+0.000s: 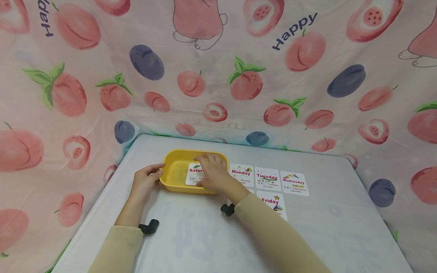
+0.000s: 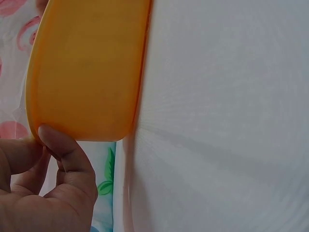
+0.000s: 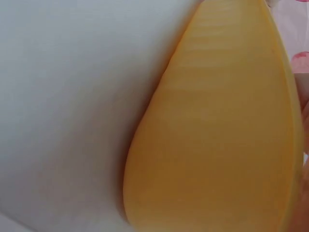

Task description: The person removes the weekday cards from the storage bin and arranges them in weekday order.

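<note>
The left hand (image 1: 144, 184) pinches the left end of a yellow plastic tray (image 1: 172, 185) at its rim; the left wrist view shows thumb and finger on that rim. Over the tray's right half, the right hand (image 1: 213, 174) spans the Saturday card (image 1: 192, 176), fingers at its top edge and thumb at its bottom edge. That hand covers the card's right part. In the right wrist view the tray's outer wall (image 3: 217, 125) fills much of the picture, and little of the hand shows.
Right of the tray, the Monday card (image 1: 241, 175), Tuesday card (image 1: 268, 179) and Wednesday card (image 1: 294, 183) lie in a row. Below them are the Friday card (image 1: 271, 201) and another card, mostly hidden by the right arm. A fruit-print cloth (image 1: 218, 83) hangs behind the white table (image 1: 191, 235).
</note>
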### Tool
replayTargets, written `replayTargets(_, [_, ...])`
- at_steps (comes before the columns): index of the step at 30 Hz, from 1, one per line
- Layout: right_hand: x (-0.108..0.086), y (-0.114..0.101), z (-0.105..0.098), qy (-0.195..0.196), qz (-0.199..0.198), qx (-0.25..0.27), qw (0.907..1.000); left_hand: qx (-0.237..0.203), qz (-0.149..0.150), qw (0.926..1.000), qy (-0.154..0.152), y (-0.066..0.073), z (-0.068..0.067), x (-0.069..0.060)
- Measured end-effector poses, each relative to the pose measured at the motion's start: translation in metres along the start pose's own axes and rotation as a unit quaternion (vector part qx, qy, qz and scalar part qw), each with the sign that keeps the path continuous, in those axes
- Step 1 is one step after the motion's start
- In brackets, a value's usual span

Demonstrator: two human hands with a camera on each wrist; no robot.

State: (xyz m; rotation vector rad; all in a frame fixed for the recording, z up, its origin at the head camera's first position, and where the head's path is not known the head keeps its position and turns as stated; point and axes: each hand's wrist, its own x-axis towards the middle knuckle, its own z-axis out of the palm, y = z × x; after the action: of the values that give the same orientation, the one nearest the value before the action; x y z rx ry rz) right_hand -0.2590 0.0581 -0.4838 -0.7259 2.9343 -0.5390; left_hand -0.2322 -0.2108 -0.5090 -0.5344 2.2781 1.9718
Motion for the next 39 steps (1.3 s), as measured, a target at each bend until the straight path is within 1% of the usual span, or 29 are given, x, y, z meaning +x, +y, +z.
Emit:
replayTargets(4, [0.005,-0.002,0.004,-0.023,0.023,-0.015,0.9994,0.0,0.002,1.0,-0.001,-0.001,-0.001,0.0])
replayTargets(9, [0.01,-0.003,0.005,-0.05,0.049,-0.017,0.9974,0.0,0.004,1.0,-0.005,0.001,-0.001,-0.002])
replayTargets(19, [0.016,-0.003,0.007,-0.083,0.091,-0.044,0.9914,-0.002,0.002,0.9999,-0.011,0.002,0.0,-0.003])
replayTargets(27, [0.019,-0.001,0.011,-0.092,0.092,-0.058,0.9898,-0.007,0.001,1.0,-0.006,0.002,-0.001,-0.003])
replayTargets(39, [0.02,0.001,0.01,-0.089,0.092,-0.049,0.9905,-0.01,-0.001,0.9999,-0.005,0.002,-0.001,-0.002])
